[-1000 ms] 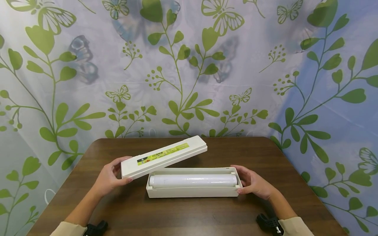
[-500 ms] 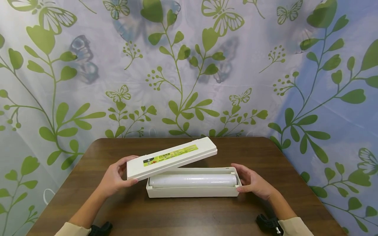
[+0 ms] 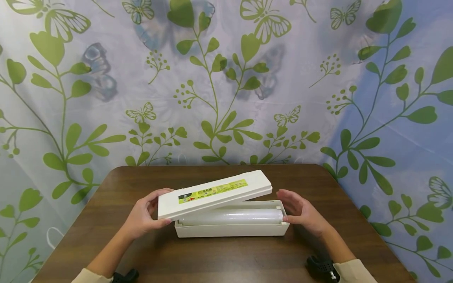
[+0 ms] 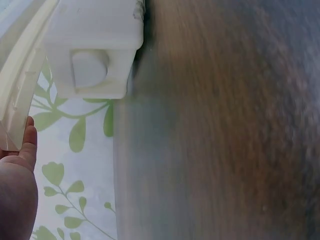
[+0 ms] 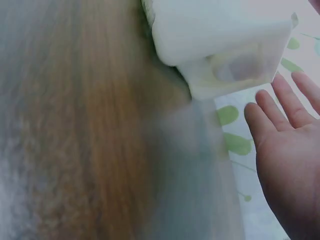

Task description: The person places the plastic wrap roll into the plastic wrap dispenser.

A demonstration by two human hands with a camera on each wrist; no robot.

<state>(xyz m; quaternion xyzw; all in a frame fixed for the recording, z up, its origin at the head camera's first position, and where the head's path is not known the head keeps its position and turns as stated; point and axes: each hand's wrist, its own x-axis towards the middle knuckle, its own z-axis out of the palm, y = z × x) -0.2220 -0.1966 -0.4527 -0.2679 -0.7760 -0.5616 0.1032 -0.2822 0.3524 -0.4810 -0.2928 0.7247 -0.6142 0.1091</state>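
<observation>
Across the lower half of the frame, the tabletop (image 3: 226, 259) carries a white box (image 3: 230, 231) at lower centre. Its lid (image 3: 216, 192), slanted above, is judged light, stiff and smooth, best held by the ends. The roll (image 3: 244, 215) inside has its left end concealed. Left hand (image 3: 146, 214) grips the lid's left end; right hand (image 3: 302, 210), fingers extended, is beside the box's right end, contact unconfirmed.
</observation>
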